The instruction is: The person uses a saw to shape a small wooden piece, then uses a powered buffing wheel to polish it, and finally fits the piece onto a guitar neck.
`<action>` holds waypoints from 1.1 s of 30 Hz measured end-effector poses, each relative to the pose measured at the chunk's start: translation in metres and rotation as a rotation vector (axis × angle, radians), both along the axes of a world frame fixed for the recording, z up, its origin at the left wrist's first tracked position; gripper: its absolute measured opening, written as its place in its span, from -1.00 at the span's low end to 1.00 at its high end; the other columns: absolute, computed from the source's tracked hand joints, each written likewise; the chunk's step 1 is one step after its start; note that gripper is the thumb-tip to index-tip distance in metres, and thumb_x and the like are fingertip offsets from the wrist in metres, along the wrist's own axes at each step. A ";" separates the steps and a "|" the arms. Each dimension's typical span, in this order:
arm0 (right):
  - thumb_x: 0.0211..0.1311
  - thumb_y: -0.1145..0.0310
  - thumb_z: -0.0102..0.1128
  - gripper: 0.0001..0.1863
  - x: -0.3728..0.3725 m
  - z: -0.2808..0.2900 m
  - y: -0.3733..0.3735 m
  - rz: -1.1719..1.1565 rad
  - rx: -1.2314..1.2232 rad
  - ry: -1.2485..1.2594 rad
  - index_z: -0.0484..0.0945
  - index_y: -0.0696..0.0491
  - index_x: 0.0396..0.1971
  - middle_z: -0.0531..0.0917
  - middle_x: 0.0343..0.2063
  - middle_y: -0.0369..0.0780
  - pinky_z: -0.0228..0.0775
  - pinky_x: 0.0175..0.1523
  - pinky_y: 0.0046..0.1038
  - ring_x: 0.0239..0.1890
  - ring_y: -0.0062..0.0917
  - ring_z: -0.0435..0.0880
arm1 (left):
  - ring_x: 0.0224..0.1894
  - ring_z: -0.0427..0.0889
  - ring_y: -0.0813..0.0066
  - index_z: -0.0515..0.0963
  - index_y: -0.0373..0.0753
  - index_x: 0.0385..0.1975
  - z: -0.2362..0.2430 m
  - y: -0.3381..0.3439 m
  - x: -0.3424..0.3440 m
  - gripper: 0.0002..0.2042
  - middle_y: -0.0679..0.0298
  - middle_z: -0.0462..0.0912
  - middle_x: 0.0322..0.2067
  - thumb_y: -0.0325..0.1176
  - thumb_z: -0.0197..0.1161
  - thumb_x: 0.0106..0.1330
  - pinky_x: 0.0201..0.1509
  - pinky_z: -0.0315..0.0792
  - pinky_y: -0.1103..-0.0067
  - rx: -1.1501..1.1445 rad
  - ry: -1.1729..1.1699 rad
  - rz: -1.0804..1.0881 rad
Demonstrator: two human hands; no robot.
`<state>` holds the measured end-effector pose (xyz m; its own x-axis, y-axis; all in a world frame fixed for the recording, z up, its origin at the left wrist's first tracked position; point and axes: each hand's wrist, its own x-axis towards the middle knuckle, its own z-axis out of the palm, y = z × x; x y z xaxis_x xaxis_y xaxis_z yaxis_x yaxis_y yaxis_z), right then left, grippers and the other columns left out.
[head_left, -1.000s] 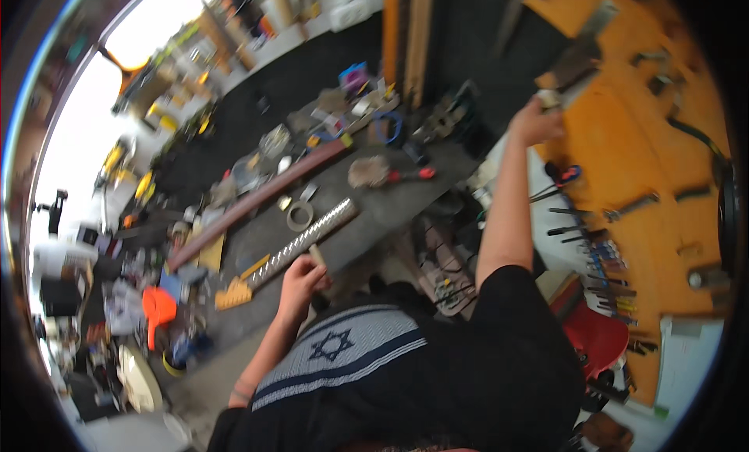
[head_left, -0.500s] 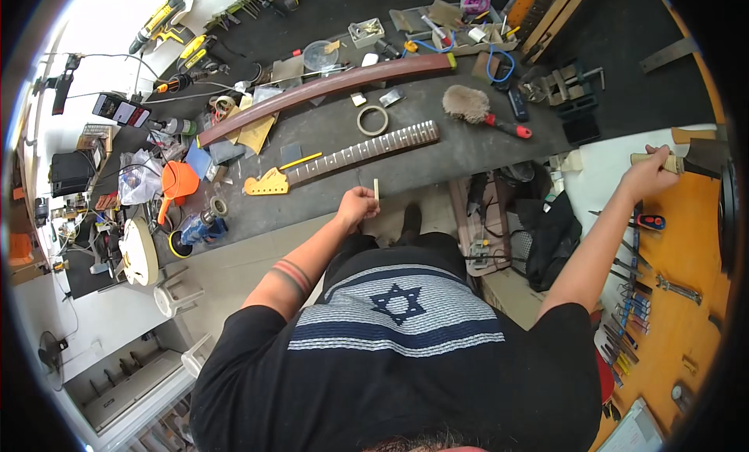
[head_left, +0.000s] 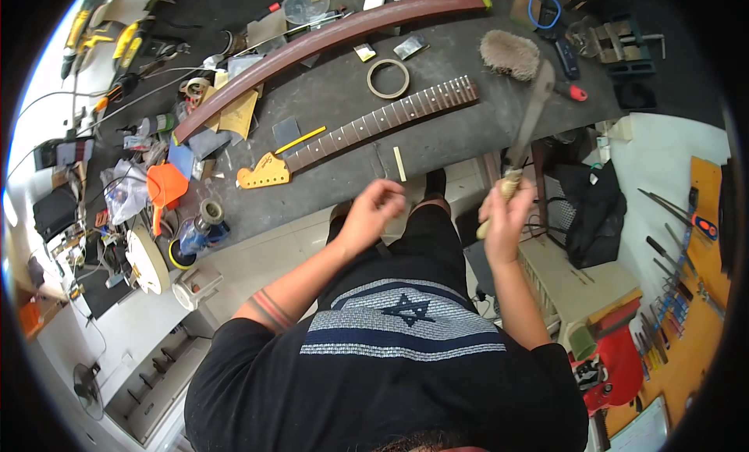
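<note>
Well, the person in the black shirt (head_left: 390, 393) had a long tool (head_left: 532, 112) in the right hand (head_left: 509, 218), with the fingers closed around its pale handle. Its flat gray blade stuck up and away from the body, toward a fuzzy brush (head_left: 509, 54) on the dark bench (head_left: 446, 146). The left hand (head_left: 374, 211) was in front of the bench edge, its fingers loosely bent and half open. Just past those fingers, a thin pale strip (head_left: 400, 164) lay flat on the bench, near the edge. Behind the strip was a guitar neck (head_left: 382, 122), lying at a slant, with its yellow-orange head to the left and its dark, striped board going up to the right. A yellow pencil (head_left: 301, 140) lay close beside the neck. Farther back sat a ring of tape (head_left: 371, 79), and behind that stretched a long red-brown bar (head_left: 335, 37). Over to the left was an orange scoop (head_left: 166, 186).
</note>
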<state>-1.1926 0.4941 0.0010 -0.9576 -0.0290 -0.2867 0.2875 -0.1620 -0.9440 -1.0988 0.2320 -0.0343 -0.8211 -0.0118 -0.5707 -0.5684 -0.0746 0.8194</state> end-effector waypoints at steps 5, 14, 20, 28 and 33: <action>0.62 0.26 -0.06 -0.56 0.041 -0.049 -0.090 0.170 -0.193 0.057 0.25 0.23 0.30 0.48 -0.16 -0.24 0.34 0.03 -0.49 -0.20 -0.61 0.42 | 0.58 0.33 0.19 0.01 -0.29 0.68 0.011 0.009 -0.027 -0.29 0.01 0.31 0.54 -0.21 0.18 0.69 0.63 0.23 0.33 0.132 0.264 -0.333; 0.37 0.27 0.37 -0.64 0.040 -0.097 -0.131 0.225 0.906 0.644 0.66 0.10 0.08 0.58 0.02 -0.05 0.29 0.30 -0.10 0.14 -0.07 0.53 | -0.40 0.63 0.52 0.22 -0.33 0.44 -0.046 -0.077 0.038 -0.48 0.08 0.68 -0.25 -0.34 0.25 0.63 -0.27 0.55 0.58 0.245 0.456 0.065; 0.31 0.29 0.42 -0.75 0.041 -0.136 -0.150 0.195 1.209 0.822 0.66 0.07 -0.11 0.65 -0.07 -0.15 0.39 0.19 -0.07 0.08 -0.14 0.59 | -0.49 0.55 0.53 0.23 -0.36 0.45 -0.065 -0.107 0.133 -0.46 0.15 0.59 -0.32 -0.36 0.28 0.60 -0.34 0.54 0.56 0.183 0.672 0.263; 0.34 0.40 0.36 -0.89 0.080 -0.131 -0.198 0.351 1.014 1.178 0.62 0.05 -0.22 0.65 -0.22 -0.18 0.44 0.10 -0.12 -0.04 -0.19 0.63 | -0.49 0.55 0.57 0.27 -0.41 0.40 -0.097 -0.124 0.308 -0.52 0.18 0.59 -0.30 -0.43 0.26 0.60 -0.35 0.56 0.60 -0.059 0.650 0.455; 0.30 0.39 0.41 -0.86 0.136 -0.128 -0.274 0.405 0.897 1.394 0.60 -0.01 -0.23 0.63 -0.20 -0.25 0.41 0.02 -0.20 -0.05 -0.27 0.60 | -0.49 0.53 0.63 0.27 -0.43 0.38 -0.108 -0.145 0.349 -0.54 0.23 0.59 -0.32 -0.46 0.24 0.61 -0.37 0.53 0.64 -0.171 0.628 0.592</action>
